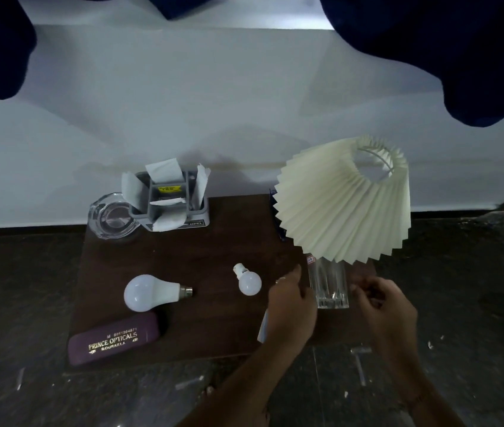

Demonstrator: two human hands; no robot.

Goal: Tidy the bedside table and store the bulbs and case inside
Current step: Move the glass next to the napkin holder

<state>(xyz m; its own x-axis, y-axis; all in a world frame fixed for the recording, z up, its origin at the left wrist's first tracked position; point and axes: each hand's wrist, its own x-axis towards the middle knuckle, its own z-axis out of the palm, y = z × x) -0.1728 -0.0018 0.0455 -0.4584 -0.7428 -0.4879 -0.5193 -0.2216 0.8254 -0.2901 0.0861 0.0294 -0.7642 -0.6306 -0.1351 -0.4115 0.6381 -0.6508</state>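
Note:
The dark wooden bedside table (201,257) carries a large white bulb (149,292) lying on its side, a small white bulb (248,280) to its right, and a purple glasses case (112,342) at the front left corner. A lamp with a pleated cream shade (343,208) and a clear glass base (330,286) stands at the right edge. My left hand (292,306) is against the left side of the glass base, fingers curled at it. At the base's right side, my right hand (383,303) has its curled fingertips touching the glass.
A glass ashtray (110,215) and a grey organiser (170,201) stuffed with white papers stand at the back left. A white flat item (263,329) pokes out under my left wrist. A white wall rises behind; dark speckled floor surrounds the table.

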